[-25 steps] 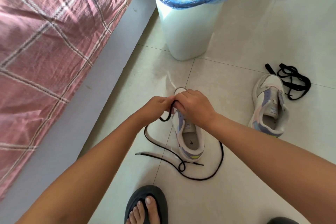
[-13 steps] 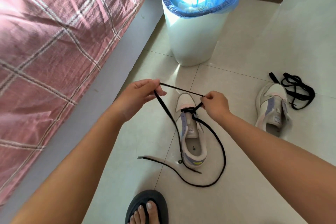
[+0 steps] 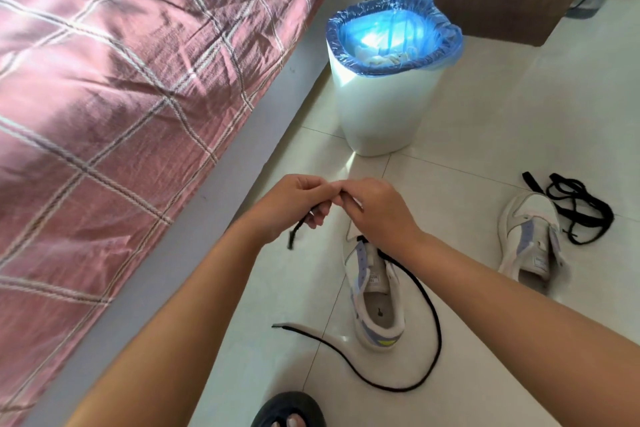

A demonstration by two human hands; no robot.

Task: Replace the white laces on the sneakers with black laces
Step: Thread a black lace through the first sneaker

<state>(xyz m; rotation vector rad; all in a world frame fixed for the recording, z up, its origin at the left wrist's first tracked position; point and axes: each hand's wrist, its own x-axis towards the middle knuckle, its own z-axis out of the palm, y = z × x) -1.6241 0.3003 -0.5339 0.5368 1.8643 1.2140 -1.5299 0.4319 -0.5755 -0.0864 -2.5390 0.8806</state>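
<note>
Both hands are bunched together just above the toe of the near white sneaker with lilac side panels, which sits on the pale tiled floor close to the person's foot. The left hand has its fingers curled shut around one end of the long black flat lace, a short blurred tail of it dangling below the fist. The right hand is closed too, fingers pinched against the left; it seems to hold the same lace, though I cannot tell exactly where the grip lies.

That lace passes through the lowest eyelets near the toe and nowhere higher; the remaining eyelets stand bare. Its other length loops out to the right of the shoe, curves round the heel and ends on the floor to the left.

The second white sneaker lies well apart to the right with no lace in it, and a tangled black lace sits just beyond it, touching or nearly so.

No white laces show on either shoe, so removal looks finished. Some whitish stuff lies in the white bin with a blue plastic liner further off, but I cannot tell what it is. By my reckoning the job is barely a quarter done: one shoe just begun, the other untouched.
</note>
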